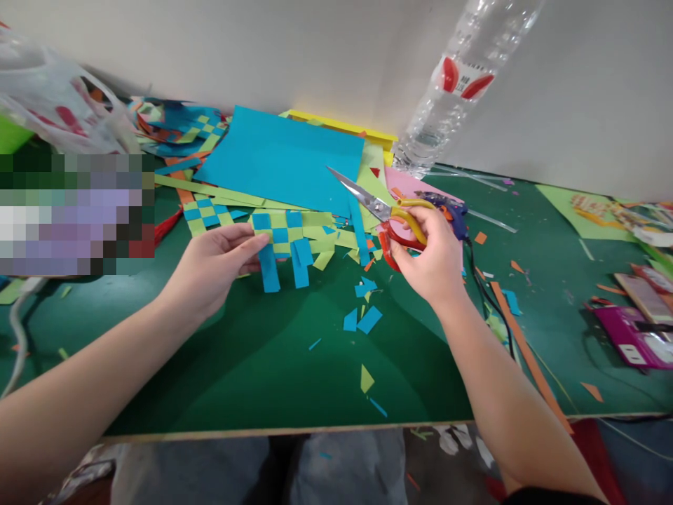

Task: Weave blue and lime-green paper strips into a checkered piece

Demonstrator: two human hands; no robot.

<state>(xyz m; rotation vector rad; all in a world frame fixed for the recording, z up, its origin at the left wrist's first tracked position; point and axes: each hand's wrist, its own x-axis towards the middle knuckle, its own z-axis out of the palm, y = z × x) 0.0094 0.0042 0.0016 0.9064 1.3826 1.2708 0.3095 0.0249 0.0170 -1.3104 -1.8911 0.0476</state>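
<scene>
Between the thumb and fingers of my left hand (223, 261) is a small woven paper piece (281, 235) in a blue and light green check. Loose blue strip ends hang from its lower edge, and green ends stick out to the right. My right hand (434, 256) has its fingers in the handles of a pair of scissors (371, 201), yellow and red. Their blades point up and left, look nearly closed, and are apart from the woven piece. A second checked paper piece (205, 212) lies just behind my left hand. Blue paper scraps (369, 320) lie on the green table below the scissors.
A blue paper sheet (284, 154) lies at the back over green sheets. A clear plastic bottle (446, 91) leans there against the wall. A dark blue glue gun (452, 214) lies behind my right hand. A plastic bag (68, 98) stands at left, a purple box (628, 337) at right.
</scene>
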